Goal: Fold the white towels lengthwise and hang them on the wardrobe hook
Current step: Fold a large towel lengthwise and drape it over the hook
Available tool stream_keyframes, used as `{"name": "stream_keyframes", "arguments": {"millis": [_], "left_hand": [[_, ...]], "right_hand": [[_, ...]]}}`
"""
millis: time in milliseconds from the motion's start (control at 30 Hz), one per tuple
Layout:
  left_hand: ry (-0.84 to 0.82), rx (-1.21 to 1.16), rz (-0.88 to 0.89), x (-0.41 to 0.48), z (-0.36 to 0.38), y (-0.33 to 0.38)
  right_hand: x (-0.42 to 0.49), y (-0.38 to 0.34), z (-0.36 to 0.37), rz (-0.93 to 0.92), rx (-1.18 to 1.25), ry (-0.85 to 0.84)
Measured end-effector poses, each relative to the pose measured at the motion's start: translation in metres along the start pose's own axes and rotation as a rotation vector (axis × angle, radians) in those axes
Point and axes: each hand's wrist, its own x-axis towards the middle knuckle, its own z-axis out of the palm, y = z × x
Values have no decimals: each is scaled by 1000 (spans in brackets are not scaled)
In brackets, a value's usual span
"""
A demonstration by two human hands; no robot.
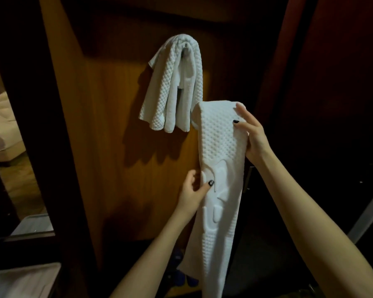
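Both hands [253,136] [194,193] grip a folded towel [221,151] (white) — another [172,87] hangs hooked.

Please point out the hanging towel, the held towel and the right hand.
hanging towel [157,97]: head view, left waffle fold.
held towel [220,143]: head view, upper waffle part.
right hand [255,140]: head view, hand's middle.

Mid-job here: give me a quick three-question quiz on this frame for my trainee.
1. True or false: the hung towel already drapes over the hook.
2. Which hand grips the held towel higher up? A) left hand B) right hand
3. Fill in: the left hand pinches the held towel's ____ edge.

Key: 1 true; 2 B; 3 left.
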Motion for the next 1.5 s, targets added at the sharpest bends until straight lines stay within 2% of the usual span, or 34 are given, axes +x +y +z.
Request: {"name": "stream_keyframes", "arguments": {"millis": [100,200,400,600,900,1100,1233,1367,1500], "left_hand": [[72,-95,89,18,-3,30],[37,-227,224,22,-8,49],[-13,-413,336,23,-14,80],[-35,-457,302,23,-16,91],[1,-385,386,15,-12,91],[-120,-450,219,13,-26,91],[-180,-498,175,10,-28,91],[-155,-492,214,10,-27,97],[-126,-437,284,12,-32,102]], "right_hand": [[-5,-3,3,-2,-38,-26],[-10,-9,4,-18,-86,-62],[-25,-3,0,8,-89,-154],[-42,14,-6,50,-18,-162],[-57,16,-4,-19,-61,-192],[-62,8,-1,2,-19,-248],[-60,2,2,-4,-33,-238],[-54,-4,2,23,-39,-233],[-55,-5,-1,-63,-142,-239]]}}
